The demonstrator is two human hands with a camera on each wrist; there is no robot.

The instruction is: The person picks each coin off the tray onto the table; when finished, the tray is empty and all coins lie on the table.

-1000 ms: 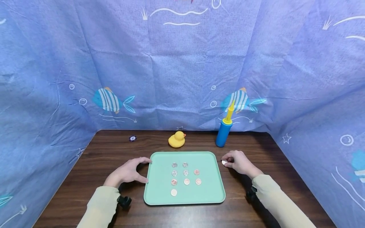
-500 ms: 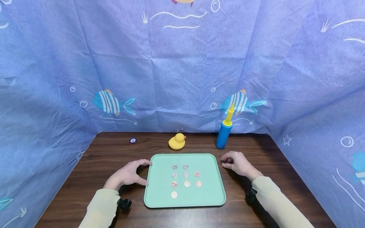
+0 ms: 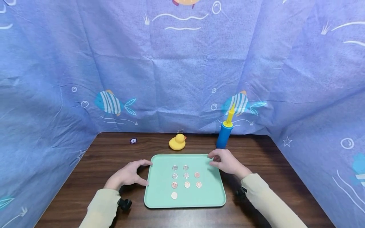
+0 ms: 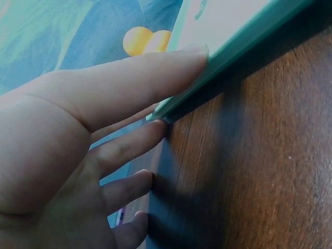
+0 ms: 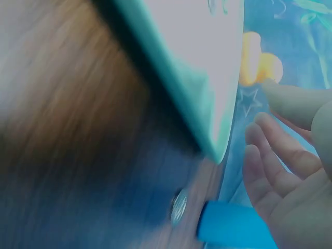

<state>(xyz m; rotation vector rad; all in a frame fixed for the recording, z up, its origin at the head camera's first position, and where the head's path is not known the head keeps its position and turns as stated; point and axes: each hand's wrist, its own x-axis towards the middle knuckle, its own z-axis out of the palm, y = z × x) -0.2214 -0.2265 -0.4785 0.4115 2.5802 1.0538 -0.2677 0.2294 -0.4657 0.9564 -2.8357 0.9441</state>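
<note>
You're at a makeshift recording booth — a dark wooden bench (image 3: pixel 114 158) walled on three sides by blue fish-print cloth (image 3: pixel 176 72), with toy props — a rubber duck (image 3: pixel 177 142), a balloon pump (image 3: pixel 225 131).

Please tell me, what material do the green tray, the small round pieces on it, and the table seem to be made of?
The tray looks like matte plastic: one even mint colour, a rounded moulded rim, no shine. The coins look like metal: some silvery grey, some coppery, one pale, though small in the head view. The table shows dark brown wood grain with a smooth finish; solid wood or laminate, I cannot tell.
</note>
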